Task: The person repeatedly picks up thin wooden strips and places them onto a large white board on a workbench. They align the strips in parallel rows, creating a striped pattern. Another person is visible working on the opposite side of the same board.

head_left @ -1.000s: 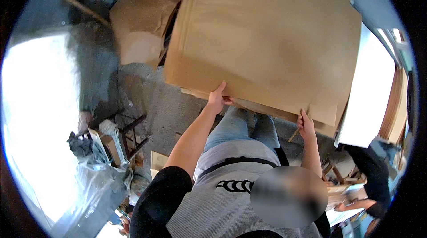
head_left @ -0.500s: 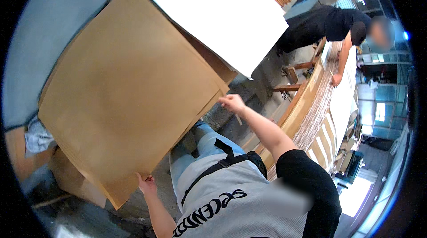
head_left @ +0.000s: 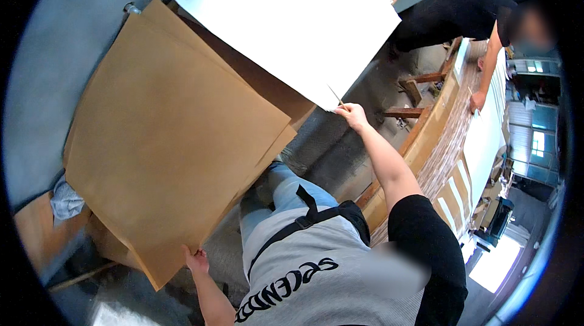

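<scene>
A stack of large brown paperboard sheets [head_left: 176, 131] lies in front of me on the left. My left hand [head_left: 197, 260] pinches its near edge, close to the lower corner, with the thumb on top. A big white sheet [head_left: 292, 28] sits beyond the stack, to the right, partly over more brown board. At the white sheet's near corner is my right hand [head_left: 353, 116], closed on a thin stick [head_left: 338, 98] that points up and left over the sheet. Whether those fingers also grip the corner is hard to make out.
On the right a co-worker in dark clothes [head_left: 450, 18] leans over a long wooden bench [head_left: 420, 137] bearing a stack of sheets with a white top. Grey cloth [head_left: 67, 198] and cardboard [head_left: 45, 228] are at the left. A grey wall [head_left: 55, 70] rises behind the brown stack.
My right hand has moved from the brown stack's corner, up and right, to the white sheet's corner, carrying the stick. The top brown sheet's right corner has shifted left. My left hand stays at the edge.
</scene>
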Motion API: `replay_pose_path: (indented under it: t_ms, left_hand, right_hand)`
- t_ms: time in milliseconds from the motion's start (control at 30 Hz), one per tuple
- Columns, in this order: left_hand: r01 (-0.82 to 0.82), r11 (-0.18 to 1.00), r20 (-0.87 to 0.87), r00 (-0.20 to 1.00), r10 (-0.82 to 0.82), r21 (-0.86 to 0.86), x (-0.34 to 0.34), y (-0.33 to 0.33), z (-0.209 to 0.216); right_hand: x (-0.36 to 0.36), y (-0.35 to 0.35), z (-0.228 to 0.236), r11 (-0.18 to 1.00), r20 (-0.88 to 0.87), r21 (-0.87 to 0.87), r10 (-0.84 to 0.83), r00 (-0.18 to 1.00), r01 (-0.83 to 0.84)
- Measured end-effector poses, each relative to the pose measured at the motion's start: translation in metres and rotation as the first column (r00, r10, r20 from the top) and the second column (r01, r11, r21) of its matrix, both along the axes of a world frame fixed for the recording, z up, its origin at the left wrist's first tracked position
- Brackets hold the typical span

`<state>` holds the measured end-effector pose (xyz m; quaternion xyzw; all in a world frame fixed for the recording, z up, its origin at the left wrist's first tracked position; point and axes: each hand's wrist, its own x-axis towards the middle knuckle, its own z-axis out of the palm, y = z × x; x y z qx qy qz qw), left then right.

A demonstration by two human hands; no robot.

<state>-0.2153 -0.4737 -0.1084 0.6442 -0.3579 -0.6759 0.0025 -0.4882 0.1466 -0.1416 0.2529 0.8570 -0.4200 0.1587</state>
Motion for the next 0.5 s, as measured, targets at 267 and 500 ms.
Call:
replay_pose_path:
  t_ms: [267, 500]
  left_hand:
    - [-0.01, 0.995, -0.076, 0.997, 0.018, 0.103, 0.004, 0.003, -0.015]
    - [-0.016, 0.99, -0.202, 0.978, 0.044, 0.14, 0.013, 0.01, -0.031]
  right_hand:
    - [-0.023, 0.045, -0.021, 0.999, -0.124, 0.042, -0.003, 0.992, 0.008]
    - [-0.075, -0.042, 0.119, 0.449, 0.07, -0.809, -0.568, 0.82, 0.379]
